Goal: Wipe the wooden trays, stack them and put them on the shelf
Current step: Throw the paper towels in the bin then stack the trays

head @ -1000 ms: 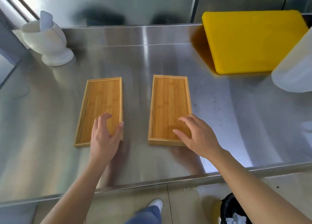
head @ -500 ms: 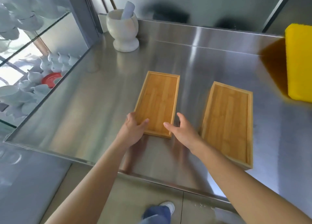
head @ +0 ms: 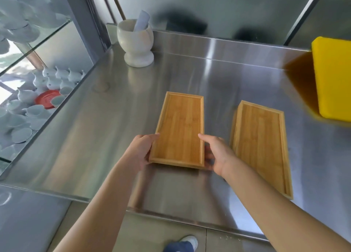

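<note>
Two shallow wooden trays lie on a steel counter (head: 98, 134). The left tray (head: 180, 126) is gripped at its near end by both hands: my left hand (head: 139, 150) holds its left rim, my right hand (head: 218, 153) holds its right rim. Its near end looks slightly raised above the counter. The right tray (head: 260, 141) lies flat beside it, untouched, just right of my right hand.
A white stone mortar with a pestle (head: 135, 43) stands at the back left. A thick yellow board (head: 332, 77) lies at the right edge. Left of the counter, glass shelves (head: 34, 92) hold several white cups and a red dish.
My right hand left the right tray and came to the left tray. Both hands closed on the left tray's near end. My view swung left.
</note>
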